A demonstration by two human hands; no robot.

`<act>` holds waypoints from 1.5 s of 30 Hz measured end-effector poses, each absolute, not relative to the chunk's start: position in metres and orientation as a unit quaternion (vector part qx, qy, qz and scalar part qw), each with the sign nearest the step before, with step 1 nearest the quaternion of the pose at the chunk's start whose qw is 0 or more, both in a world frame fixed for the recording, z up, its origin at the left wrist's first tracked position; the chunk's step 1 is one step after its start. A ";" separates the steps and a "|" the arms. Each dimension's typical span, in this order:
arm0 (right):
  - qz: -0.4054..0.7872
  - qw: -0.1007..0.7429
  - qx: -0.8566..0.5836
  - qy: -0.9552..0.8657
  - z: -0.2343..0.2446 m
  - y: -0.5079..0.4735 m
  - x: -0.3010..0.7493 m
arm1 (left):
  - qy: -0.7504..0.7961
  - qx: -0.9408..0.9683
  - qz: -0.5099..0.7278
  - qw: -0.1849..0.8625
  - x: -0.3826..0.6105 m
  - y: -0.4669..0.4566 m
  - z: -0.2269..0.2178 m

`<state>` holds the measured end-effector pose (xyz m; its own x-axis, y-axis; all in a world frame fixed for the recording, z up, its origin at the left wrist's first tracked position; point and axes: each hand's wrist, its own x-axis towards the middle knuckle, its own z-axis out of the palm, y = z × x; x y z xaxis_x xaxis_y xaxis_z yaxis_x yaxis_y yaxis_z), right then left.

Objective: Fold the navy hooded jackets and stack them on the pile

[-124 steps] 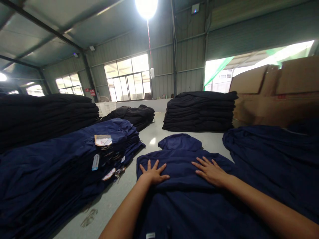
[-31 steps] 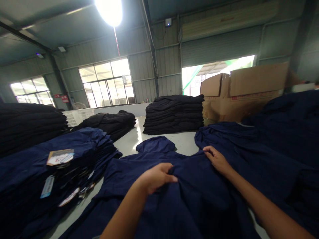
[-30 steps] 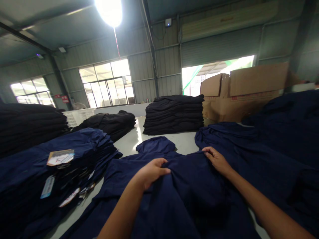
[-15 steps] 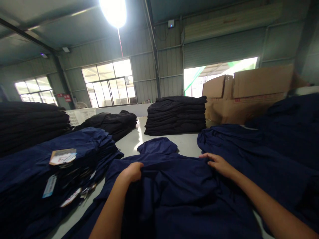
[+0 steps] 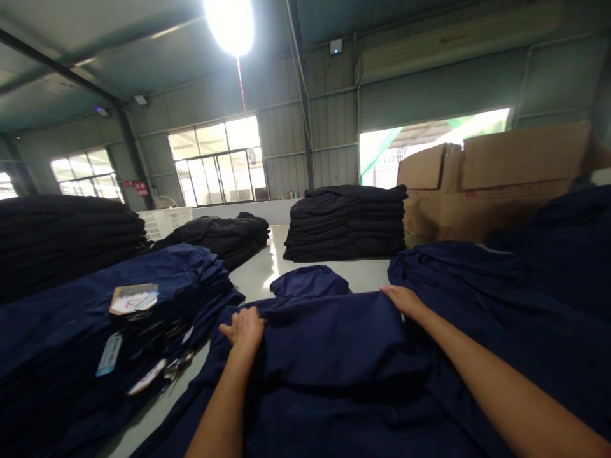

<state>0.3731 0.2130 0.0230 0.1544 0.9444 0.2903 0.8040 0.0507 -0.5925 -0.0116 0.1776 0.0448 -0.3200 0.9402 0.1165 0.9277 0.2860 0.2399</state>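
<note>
A navy hooded jacket point(image 5: 329, 343) lies spread on the pale table in front of me, its hood point(image 5: 310, 280) pointing away. My left hand point(image 5: 245, 327) is closed on the cloth near the left shoulder, thumb side toward the middle. At the right shoulder, my right hand point(image 5: 403, 301) pinches the upper edge of the same jacket. Between the two hands the cloth is pulled fairly flat along the top, with loose folds lower down. My forearms cover parts of both sides.
Navy garments with hang tags point(image 5: 133, 299) are piled at left, and more navy garments point(image 5: 458, 280) at right. Folded black garments point(image 5: 346, 222) stand stacked at the back of the table point(image 5: 258, 257). Black piles point(image 5: 62, 235) and a cardboard box point(image 5: 506, 191) stand farther off.
My left hand has shifted slightly left and its fingers have turned. My right hand has moved a little up the edge. The cloth between them looks smoother, and the view has swung slightly left.
</note>
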 end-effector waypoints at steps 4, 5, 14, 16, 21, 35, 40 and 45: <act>0.217 0.342 -0.654 -0.639 0.020 0.200 0.375 | 0.826 0.540 0.132 0.088 -0.023 0.177 0.044; 0.243 0.342 -0.645 -0.639 0.020 0.197 0.376 | 0.831 0.530 0.136 0.104 -0.026 0.177 0.044; 0.272 0.358 -0.626 -0.637 0.016 0.209 0.385 | 0.817 0.516 0.234 0.105 -0.052 0.187 0.047; 0.258 0.359 -0.626 -0.642 0.013 0.212 0.380 | 0.826 0.497 0.253 0.088 -0.055 0.184 0.050; 0.198 0.327 -0.659 -0.648 0.012 0.214 0.373 | 0.839 0.469 0.273 0.041 -0.051 0.172 0.057; -0.004 0.106 -0.705 -0.701 0.022 0.141 0.247 | 0.692 0.705 0.040 0.152 0.004 0.168 0.045; 0.025 0.030 -0.726 -0.687 -0.012 0.134 0.254 | 0.689 0.687 -0.026 0.230 0.002 0.167 0.021; 0.070 0.036 -0.716 -0.693 -0.014 0.142 0.269 | 0.682 0.695 -0.023 0.226 -0.001 0.168 0.008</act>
<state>0.2692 0.1419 -0.0143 0.0292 0.9983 -0.0509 0.9882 -0.0365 -0.1490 -0.0005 0.1676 0.0077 0.0691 0.9382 -0.3391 0.9586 0.0316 0.2829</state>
